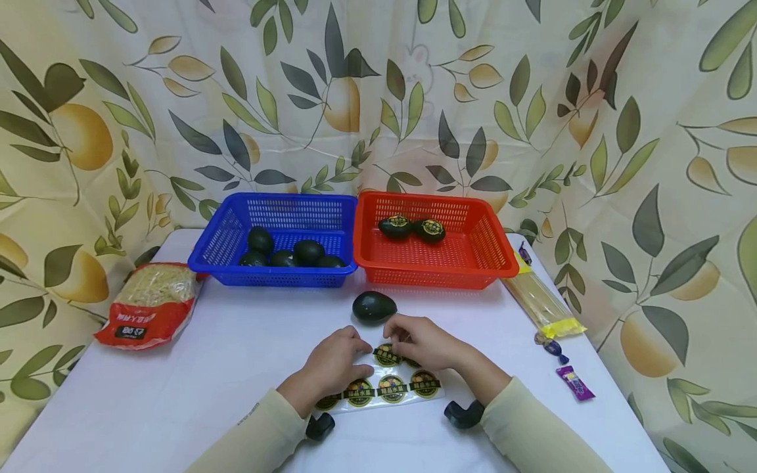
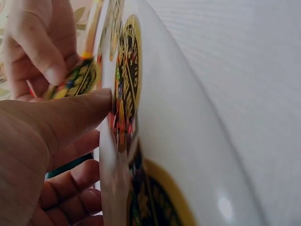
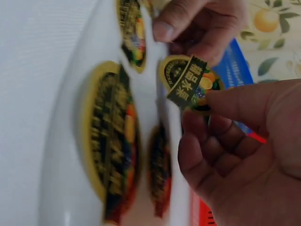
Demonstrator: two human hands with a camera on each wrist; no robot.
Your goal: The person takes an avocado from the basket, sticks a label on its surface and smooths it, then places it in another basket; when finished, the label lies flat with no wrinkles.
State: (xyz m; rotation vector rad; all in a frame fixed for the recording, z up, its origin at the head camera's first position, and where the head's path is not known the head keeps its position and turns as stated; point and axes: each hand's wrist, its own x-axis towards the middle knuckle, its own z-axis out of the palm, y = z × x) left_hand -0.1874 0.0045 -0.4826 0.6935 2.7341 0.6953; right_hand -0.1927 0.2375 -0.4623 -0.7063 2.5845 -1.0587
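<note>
A white sheet of round black-and-gold fruit stickers (image 1: pixel 408 378) lies on the table between my hands. My right hand (image 1: pixel 426 341) pinches one sticker (image 3: pixel 181 77) between thumb and fingers, and this sticker stands off the sheet, its printed face showing in the right wrist view. With thumb and fingertips, my left hand (image 1: pixel 331 361) rests on the sheet's left part. The left thumb (image 2: pixel 89 106) lies by a sticker that is still flat on the backing. Just beyond the sheet sits a dark green avocado (image 1: pixel 374 307), near the right fingertips.
A blue basket (image 1: pixel 284 279) with several plain avocados stands at the back left. Beside it, a red basket (image 1: pixel 432 279) holds two stickered avocados. A red-and-clear food bag (image 1: pixel 150 305) lies at left. At right are a yellow-ended packet (image 1: pixel 541 299) and a purple wrapped sweet (image 1: pixel 575 383).
</note>
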